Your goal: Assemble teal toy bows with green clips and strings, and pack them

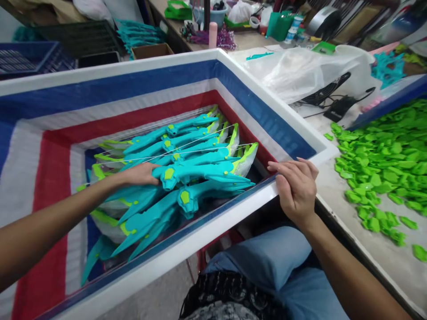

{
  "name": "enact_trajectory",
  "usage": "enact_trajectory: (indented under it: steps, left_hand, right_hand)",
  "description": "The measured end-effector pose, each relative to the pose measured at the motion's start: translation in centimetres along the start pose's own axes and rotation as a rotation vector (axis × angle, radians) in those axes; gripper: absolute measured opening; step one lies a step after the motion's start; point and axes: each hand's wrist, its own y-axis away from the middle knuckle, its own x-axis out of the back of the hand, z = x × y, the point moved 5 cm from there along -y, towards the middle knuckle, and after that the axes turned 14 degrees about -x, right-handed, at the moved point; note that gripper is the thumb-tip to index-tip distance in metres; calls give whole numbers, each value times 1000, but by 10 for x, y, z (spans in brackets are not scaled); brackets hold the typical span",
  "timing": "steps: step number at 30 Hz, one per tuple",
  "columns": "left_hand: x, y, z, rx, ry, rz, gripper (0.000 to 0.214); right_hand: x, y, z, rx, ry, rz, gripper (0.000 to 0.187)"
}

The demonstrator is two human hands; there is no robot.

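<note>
Several turquoise toy bows [207,171] with lime-green parts and white strings lie stacked in rows inside a large bin [190,262]. My left hand [145,174] reaches in from the left, its fingers closed around the middle of one bow; the fingertips are partly hidden behind it. A bow with a lime-green pentagon at its centre lies nearest to me. My right hand [296,189] rests on the bin's white rim near the right corner, fingers stretched over the edge and thumb lower, with nothing picked up.
Loose lime-green plastic pieces [383,178] cover the worktop at right. Beyond the bin are clear plastic sheeting [287,73], a small black fan [328,89] and a pink bottle [212,34]. At far left stands a blue crate [30,58]. My knees are below the bin's near edge.
</note>
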Motion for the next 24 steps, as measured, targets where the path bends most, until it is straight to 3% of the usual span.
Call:
enact_trajectory:
  steps: [3,5,7,9,13,18,24]
  left_hand:
    - [-3,-2,0,29,-16,7,35]
    - [8,-16,-14,49,-57,-24,31]
    - [21,-39,-37,51,-124,-181,26]
    - [27,-63,-65,-3,-188,-459,30]
    - [35,-101,-110,-123,-319,-351,51]
    - [0,-83,-132,-122,-438,-416,44]
    - [-11,-60,-120,-152,-646,-505,44]
  right_hand:
    - [0,1,0,1,-10,2,29]
    - [0,1,0,5,-18,7,29]
    - [0,1,0,6,-21,13,29]
    - [0,1,0,0,-18,18,28]
    - [-1,0,0,-6,-24,31,27]
    - [1,4,-2,-2,-33,36,26]
    - [-3,0,-1,-6,-55,63,25]
